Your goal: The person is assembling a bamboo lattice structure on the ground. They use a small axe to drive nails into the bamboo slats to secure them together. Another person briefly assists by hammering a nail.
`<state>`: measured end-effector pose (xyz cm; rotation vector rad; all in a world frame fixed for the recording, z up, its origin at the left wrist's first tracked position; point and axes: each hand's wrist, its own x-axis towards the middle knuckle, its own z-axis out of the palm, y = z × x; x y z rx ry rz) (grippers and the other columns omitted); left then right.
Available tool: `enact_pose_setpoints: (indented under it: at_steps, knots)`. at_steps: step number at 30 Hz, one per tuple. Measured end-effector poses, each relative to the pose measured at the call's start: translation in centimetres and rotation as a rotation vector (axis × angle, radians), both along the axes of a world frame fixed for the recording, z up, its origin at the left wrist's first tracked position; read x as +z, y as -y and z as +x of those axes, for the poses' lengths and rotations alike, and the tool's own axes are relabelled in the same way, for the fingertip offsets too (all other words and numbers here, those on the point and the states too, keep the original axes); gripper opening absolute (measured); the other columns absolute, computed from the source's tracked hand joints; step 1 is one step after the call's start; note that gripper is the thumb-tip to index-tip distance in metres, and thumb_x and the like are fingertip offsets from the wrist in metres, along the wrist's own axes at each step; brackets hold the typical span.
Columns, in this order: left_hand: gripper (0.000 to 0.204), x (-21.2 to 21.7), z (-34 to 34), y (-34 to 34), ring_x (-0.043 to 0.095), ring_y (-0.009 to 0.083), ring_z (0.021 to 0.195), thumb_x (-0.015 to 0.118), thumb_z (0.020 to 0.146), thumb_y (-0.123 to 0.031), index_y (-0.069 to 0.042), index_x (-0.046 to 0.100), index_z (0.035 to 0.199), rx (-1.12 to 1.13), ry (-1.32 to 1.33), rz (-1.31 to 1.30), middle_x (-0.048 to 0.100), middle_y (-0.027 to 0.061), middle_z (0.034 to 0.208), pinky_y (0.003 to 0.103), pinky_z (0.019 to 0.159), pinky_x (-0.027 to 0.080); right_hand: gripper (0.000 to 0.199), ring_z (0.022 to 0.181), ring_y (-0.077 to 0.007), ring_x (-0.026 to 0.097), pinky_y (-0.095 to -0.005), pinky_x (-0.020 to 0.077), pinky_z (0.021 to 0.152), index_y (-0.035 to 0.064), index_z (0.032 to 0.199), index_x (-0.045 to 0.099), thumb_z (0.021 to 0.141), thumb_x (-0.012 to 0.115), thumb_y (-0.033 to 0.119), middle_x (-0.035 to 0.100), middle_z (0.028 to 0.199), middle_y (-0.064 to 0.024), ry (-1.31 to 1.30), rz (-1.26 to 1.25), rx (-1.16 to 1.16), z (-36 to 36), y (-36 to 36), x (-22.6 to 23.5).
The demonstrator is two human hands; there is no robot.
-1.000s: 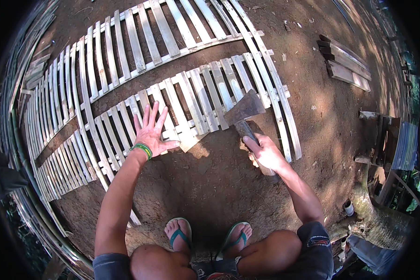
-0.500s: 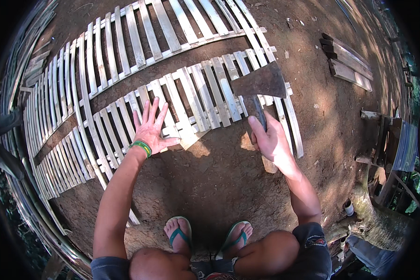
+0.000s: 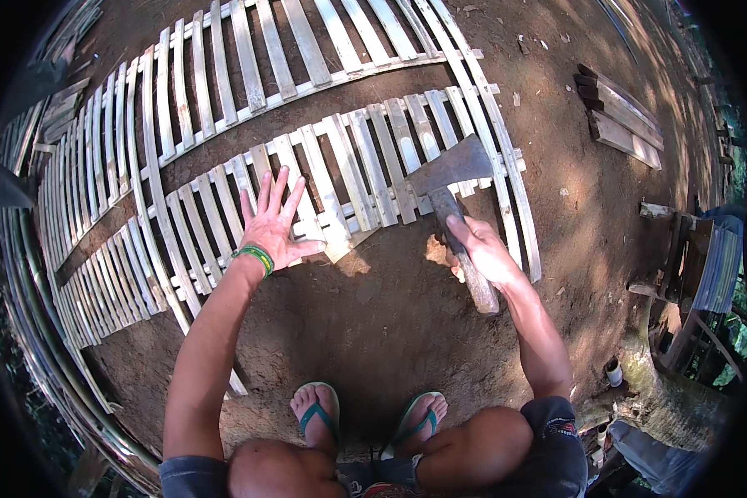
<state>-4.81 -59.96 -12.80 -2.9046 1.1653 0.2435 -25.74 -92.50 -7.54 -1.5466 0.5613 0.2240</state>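
Note:
A panel of pale split bamboo or wooden slats [image 3: 339,158], fastened across long strips, lies on the ground before me. My left hand [image 3: 267,231], with a green band at the wrist, is spread over its near edge, apparently resting on the slats. Closed round the wooden handle of a hatchet [image 3: 478,286] is my right hand [image 3: 491,253], right of the left one. The dark, broad metal head [image 3: 456,166] is above the panel's near right corner; whether it touches a slat I cannot tell. A light flat piece [image 3: 347,246] sticks out beside my left thumb.
Brown bare soil [image 3: 349,332] surrounds the panel. Several boards [image 3: 622,116] lie stacked at the far right. A wooden frame [image 3: 676,249] and a tree trunk [image 3: 672,394] stand at the right. Long bamboo poles [image 3: 54,332] run along the left. My sandalled feet [image 3: 317,415] are close below.
The hatchet has come down and slightly left, its head tilting and more of the handle showing below my right hand. My left hand stays spread in nearly the same place.

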Motion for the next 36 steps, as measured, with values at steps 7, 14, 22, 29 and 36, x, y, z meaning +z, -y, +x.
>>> enact_pose_setpoints:
  at_steps: [7, 14, 22, 29, 36]
  knots:
    - [0.14, 0.9, 0.0, 1.0, -0.002, 0.0389, 0.164, 0.078, 0.063, -0.083, -0.023, 0.012, 0.171, 0.001, -0.065, 0.007, 0.001, 0.014, 0.178, 0.069, 0.126, 0.001, 0.053, 0.06, -0.0127, 0.058, -0.0339, 0.0477, 0.057, 0.0043, 0.089, 0.059, 0.108, 0.054, 0.053, 0.055, 0.065, -0.001, -0.028, -0.447, -0.04, 0.5, 1.1, -1.5]
    - [0.14, 0.4, 0.1, -0.1, -0.002, 0.0393, 0.163, 0.077, 0.063, -0.083, -0.023, 0.012, 0.171, 0.006, -0.029, -0.001, 0.0, 0.0126, 0.178, 0.069, 0.126, 0.0, 0.046, 0.055, -0.0116, 0.057, -0.0298, 0.0472, 0.054, 0.0025, 0.09, 0.062, 0.113, 0.049, 0.041, 0.059, 0.065, -0.0024, 0.159, -0.159, -0.223, 0.0, 0.8, 2.7]
    - [0.138, 0.7, 0.0, 0.5, -0.001, 0.0387, 0.163, 0.078, 0.064, -0.081, -0.026, 0.01, 0.171, 0.016, -0.057, 0.046, -0.002, 0.0109, 0.178, 0.068, 0.127, 0.001, 0.051, 0.075, -0.0365, 0.071, -0.0482, 0.0518, 0.073, -0.007, 0.101, 0.065, 0.106, 0.058, 0.043, 0.068, 0.076, -0.0238, -0.064, -0.57, 0.147, 0.9, -0.6, 3.5]
    - [0.139, 0.2, 0.0, 0.6, -0.001, 0.0403, 0.163, 0.077, 0.064, -0.083, -0.023, 0.011, 0.171, -0.006, -0.051, 0.006, -0.001, 0.013, 0.178, 0.069, 0.126, 0.0, 0.036, 0.068, -0.0402, 0.073, -0.0462, 0.0538, 0.062, -0.0049, 0.105, 0.06, 0.107, 0.058, 0.031, 0.07, 0.07, -0.0219, 0.1, -0.829, 0.08, 0.1, -0.8, -0.1]
    - [0.14, 0.1, 0.3, -0.3, -0.002, 0.0394, 0.163, 0.077, 0.061, -0.083, -0.024, 0.012, 0.171, 0.011, -0.013, -0.013, 0.0, 0.0109, 0.178, 0.069, 0.126, 0.001, 0.034, 0.067, -0.0412, 0.074, -0.0458, 0.0519, 0.059, -0.0078, 0.109, 0.061, 0.106, 0.061, 0.026, 0.068, 0.069, -0.0249, 0.295, -0.561, -0.218, 1.1, -2.0, 3.3]
